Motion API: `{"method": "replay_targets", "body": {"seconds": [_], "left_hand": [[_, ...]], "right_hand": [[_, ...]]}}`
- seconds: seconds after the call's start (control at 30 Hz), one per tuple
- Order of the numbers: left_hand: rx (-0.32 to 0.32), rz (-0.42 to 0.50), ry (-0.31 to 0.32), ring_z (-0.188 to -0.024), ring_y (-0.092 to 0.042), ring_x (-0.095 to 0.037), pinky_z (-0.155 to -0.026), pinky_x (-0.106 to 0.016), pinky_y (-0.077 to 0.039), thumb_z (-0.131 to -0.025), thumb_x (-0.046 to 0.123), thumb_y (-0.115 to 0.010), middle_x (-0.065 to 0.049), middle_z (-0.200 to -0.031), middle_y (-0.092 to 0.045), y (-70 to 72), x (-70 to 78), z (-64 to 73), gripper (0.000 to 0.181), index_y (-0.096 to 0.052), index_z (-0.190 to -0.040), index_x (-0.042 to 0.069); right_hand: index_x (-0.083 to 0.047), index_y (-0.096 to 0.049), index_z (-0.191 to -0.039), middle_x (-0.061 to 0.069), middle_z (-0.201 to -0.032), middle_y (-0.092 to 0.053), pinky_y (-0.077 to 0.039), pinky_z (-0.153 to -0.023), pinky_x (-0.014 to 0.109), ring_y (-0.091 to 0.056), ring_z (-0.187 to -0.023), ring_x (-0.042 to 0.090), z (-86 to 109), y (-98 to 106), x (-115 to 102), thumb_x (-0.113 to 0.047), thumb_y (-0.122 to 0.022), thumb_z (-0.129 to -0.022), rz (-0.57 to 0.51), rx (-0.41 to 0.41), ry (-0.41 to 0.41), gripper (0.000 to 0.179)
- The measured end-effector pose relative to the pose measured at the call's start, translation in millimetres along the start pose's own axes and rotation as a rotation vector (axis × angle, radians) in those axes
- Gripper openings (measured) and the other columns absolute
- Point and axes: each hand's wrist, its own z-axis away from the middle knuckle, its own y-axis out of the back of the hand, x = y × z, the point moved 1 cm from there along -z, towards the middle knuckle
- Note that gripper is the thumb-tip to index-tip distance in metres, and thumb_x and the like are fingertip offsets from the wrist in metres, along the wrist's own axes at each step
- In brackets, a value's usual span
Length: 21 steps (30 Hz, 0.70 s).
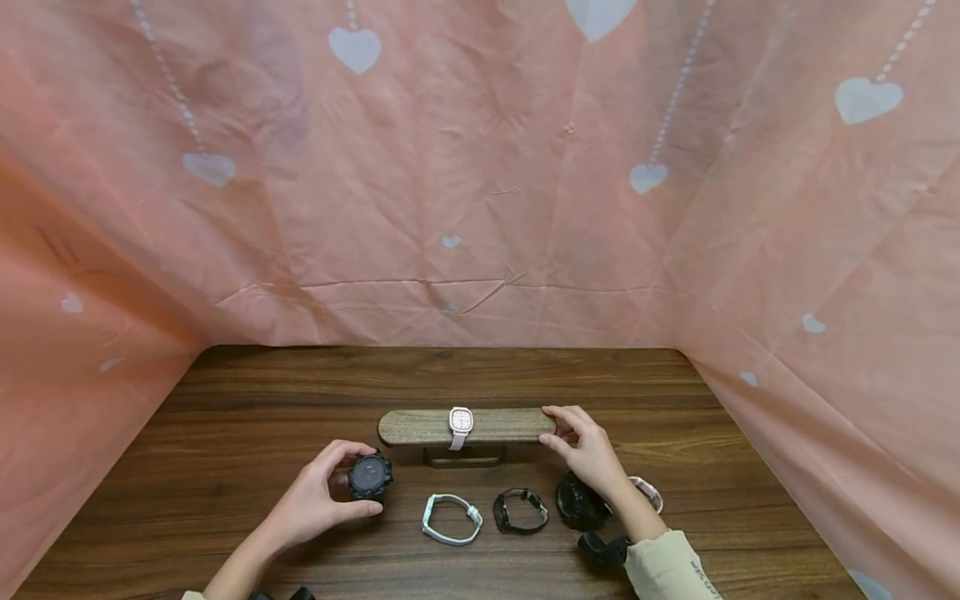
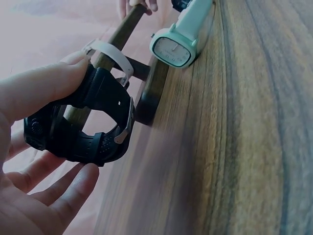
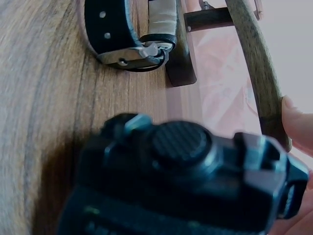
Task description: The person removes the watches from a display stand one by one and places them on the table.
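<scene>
Between thumb and fingers, my left hand (image 1: 318, 493) holds a chunky black wristwatch (image 1: 370, 475) just in front of the left end of a wooden display stand's bar (image 1: 502, 425). Its strap is buckled into a loop, and the bar shows through that loop in the left wrist view. My right hand (image 1: 592, 450) grips the bar's right end, thumb in front and fingers behind. Around the middle of the bar sits a pale pink watch (image 1: 461, 421), dial up. The stand's dark foot (image 1: 465, 463) rests on the table.
In front of the stand lie a mint-green watch (image 2: 172, 51) and a black leather-strap watch (image 1: 501, 510). A bulky black watch (image 1: 577, 502), a pinkish watch (image 1: 656, 493) and another black item (image 1: 600, 550) lie around my right forearm. Pink cloth (image 1: 480, 208) surrounds the wooden table (image 1: 300, 387).
</scene>
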Motion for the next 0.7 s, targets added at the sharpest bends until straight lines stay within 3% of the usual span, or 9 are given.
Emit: {"method": "replay_targets", "body": {"seconds": [0.27, 0.7], "left_hand": [[-0.059, -0.016, 0.049, -0.092, -0.057, -0.020, -0.076, -0.028, -0.050, -0.062, 0.014, -0.087, -0.003, -0.105, -0.056, -4.2, 3.1, 2.8, 0.058, -0.058, -0.112, 0.009], [-0.124, 0.020, 0.025, -0.093, -0.057, -0.020, -0.078, -0.028, -0.050, -0.065, 0.015, -0.085, -0.003, -0.108, -0.055, -14.3, 5.6, 6.9, 0.057, -0.056, -0.113, 0.009]], "right_hand": [[-0.002, -0.064, -0.112, 0.005, -0.094, -0.059, -0.052, -0.065, 0.031, -0.056, -0.077, 0.018, -0.7, -1.0, 1.4, -0.003, -0.075, -0.075, -0.001, 0.021, 0.024, 0.039], [-0.005, -0.063, -0.115, 0.003, -0.097, -0.058, -0.052, -0.067, 0.032, -0.057, -0.079, 0.016, 0.7, -0.8, 0.7, -0.005, -0.074, -0.078, -0.001, -0.008, 0.005, 0.039]]}}
